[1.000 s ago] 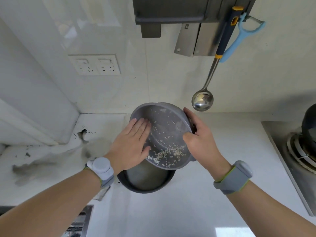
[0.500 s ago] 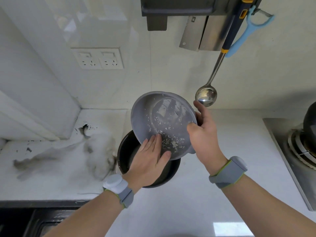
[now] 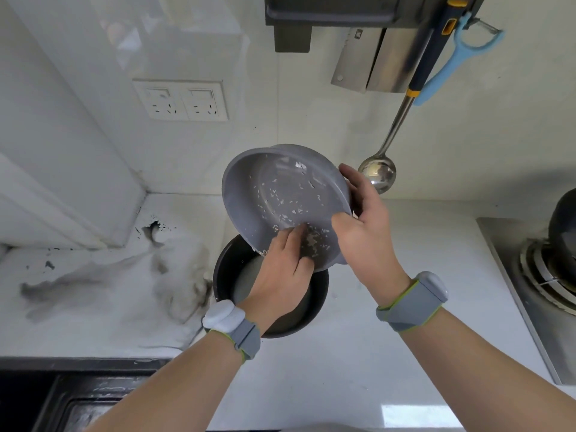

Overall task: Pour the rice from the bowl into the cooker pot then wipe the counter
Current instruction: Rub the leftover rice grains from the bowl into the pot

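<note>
A grey bowl is tipped steeply, its inside facing me, above the dark cooker pot on the white counter. My right hand grips the bowl's right rim. Scattered rice grains stick to the bowl's inner wall, thickest near the low edge. My left hand has its fingers curled inside the bowl's lower edge, touching the rice; it holds nothing. White rice and water show inside the pot under my left wrist.
A steel ladle, blue peeler and cleaver hang on the back wall. Dark smears soil the counter's left part. A gas hob sits at right, a black sink at bottom left, wall sockets above.
My left hand slid down the bowl's inside from the upper left to its lower edge, pushing rice toward the pot. The bowl tilted steeper and the pot came more into view.
</note>
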The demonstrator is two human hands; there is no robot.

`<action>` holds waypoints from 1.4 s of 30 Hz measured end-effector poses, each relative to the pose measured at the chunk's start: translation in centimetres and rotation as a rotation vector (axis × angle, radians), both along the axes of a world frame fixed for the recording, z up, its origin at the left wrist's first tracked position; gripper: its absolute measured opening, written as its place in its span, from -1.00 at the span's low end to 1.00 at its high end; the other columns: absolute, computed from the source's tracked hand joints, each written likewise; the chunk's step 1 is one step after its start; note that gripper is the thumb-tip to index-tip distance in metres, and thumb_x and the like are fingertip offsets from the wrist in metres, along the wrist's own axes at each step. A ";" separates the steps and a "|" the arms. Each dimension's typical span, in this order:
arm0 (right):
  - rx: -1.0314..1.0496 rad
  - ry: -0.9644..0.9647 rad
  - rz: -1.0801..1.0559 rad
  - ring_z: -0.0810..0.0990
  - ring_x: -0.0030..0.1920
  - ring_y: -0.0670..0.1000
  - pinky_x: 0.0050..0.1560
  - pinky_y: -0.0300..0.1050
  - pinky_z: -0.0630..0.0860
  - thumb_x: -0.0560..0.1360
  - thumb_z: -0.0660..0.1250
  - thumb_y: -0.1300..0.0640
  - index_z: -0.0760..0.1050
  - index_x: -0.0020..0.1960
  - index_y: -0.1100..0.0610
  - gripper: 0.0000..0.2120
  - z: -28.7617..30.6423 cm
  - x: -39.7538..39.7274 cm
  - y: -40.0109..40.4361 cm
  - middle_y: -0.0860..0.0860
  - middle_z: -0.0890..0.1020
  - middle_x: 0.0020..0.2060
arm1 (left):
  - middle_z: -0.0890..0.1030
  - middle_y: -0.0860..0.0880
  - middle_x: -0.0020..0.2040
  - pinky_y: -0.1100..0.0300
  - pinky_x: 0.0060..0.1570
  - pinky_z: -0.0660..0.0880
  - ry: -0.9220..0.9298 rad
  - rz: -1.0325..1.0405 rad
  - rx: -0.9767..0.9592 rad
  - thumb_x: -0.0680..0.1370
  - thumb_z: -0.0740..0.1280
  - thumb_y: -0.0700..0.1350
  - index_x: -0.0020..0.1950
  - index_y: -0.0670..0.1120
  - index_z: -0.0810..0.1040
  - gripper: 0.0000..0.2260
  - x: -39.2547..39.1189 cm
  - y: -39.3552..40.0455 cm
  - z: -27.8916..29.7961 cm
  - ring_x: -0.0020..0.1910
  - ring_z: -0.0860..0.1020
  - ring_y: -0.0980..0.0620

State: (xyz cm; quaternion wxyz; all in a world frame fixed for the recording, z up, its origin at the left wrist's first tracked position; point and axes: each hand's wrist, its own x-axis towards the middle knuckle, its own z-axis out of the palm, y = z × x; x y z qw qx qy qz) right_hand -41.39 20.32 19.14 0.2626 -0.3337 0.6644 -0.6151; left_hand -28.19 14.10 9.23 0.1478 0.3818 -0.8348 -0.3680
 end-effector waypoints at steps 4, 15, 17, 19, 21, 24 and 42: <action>-0.032 0.063 0.018 0.58 0.38 -0.05 0.40 0.14 0.54 0.35 0.19 0.31 0.43 0.45 -0.10 -0.30 0.7 -0.1 -0.1 -0.07 0.62 0.35 | 0.36 0.00 0.49 0.17 0.38 0.30 0.021 -0.087 -0.099 0.57 0.10 -0.05 0.54 -0.02 0.32 -0.49 -0.2 -0.2 1.2 0.39 0.37 -0.06; -0.116 0.242 0.056 0.50 0.45 -0.15 0.48 0.00 0.46 0.35 0.17 0.40 0.41 0.54 0.06 -0.23 0.7 1.8 -1.2 -0.27 0.57 0.34 | 0.49 -0.07 0.36 -0.02 0.27 0.46 -0.033 -0.215 -0.345 0.64 0.17 -0.08 0.39 -0.11 0.47 -0.66 1.6 -2.2 2.6 0.25 0.47 -0.10; -0.120 0.262 0.050 0.49 0.47 -0.11 0.49 0.04 0.46 0.36 0.17 0.40 0.40 0.55 0.06 -0.23 0.2 1.9 -1.0 -0.21 0.57 0.38 | 0.52 -0.08 0.33 -0.01 0.24 0.47 -0.037 -0.216 -0.372 0.63 0.14 -0.06 0.38 -0.12 0.49 -0.64 2.0 -2.1 2.0 0.22 0.49 -0.11; -0.101 0.281 0.042 0.50 0.47 -0.08 0.48 0.08 0.46 0.38 0.18 0.37 0.39 0.56 0.04 -0.25 -0.5 1.9 -0.8 -0.16 0.56 0.41 | 0.54 -0.08 0.28 0.04 0.17 0.46 -0.055 -0.220 -0.418 0.63 0.15 -0.05 0.35 -0.12 0.51 -0.65 2.8 -1.8 0.9 0.15 0.49 -0.12; -0.066 0.319 0.013 0.51 0.45 -0.06 0.46 0.09 0.48 0.41 0.19 0.30 0.37 0.56 0.00 -0.28 -1.3 1.6 -0.5 -0.14 0.56 0.43 | 0.56 -0.06 0.22 0.14 0.06 0.44 -0.061 -0.213 -0.452 0.63 0.17 -0.05 0.29 -0.10 0.54 -0.70 4.2 -0.9 -0.9 0.10 0.49 -0.09; -0.017 0.269 -0.058 0.54 0.42 -0.04 0.44 0.12 0.49 0.40 0.17 0.29 0.37 0.57 -0.03 -0.26 -2.0 0.6 -0.2 -0.13 0.56 0.42 | 0.60 -0.10 0.14 0.00 0.15 0.52 -0.261 -0.280 -0.393 0.65 0.08 0.02 0.24 -0.13 0.59 -0.61 6.6 0.6 -4.3 0.08 0.54 -0.13; 0.152 0.254 -0.061 0.56 0.38 -0.11 0.41 0.10 0.53 0.39 0.19 0.26 0.41 0.52 -0.14 -0.28 -2.8 -0.3 1.9 -0.24 0.59 0.36 | 0.02 -0.25 0.67 -0.12 0.50 0.28 -0.918 -0.093 0.258 0.66 0.21 0.15 0.67 -0.07 0.08 -0.35 2.8 -1.5 -6.5 0.59 0.19 -0.33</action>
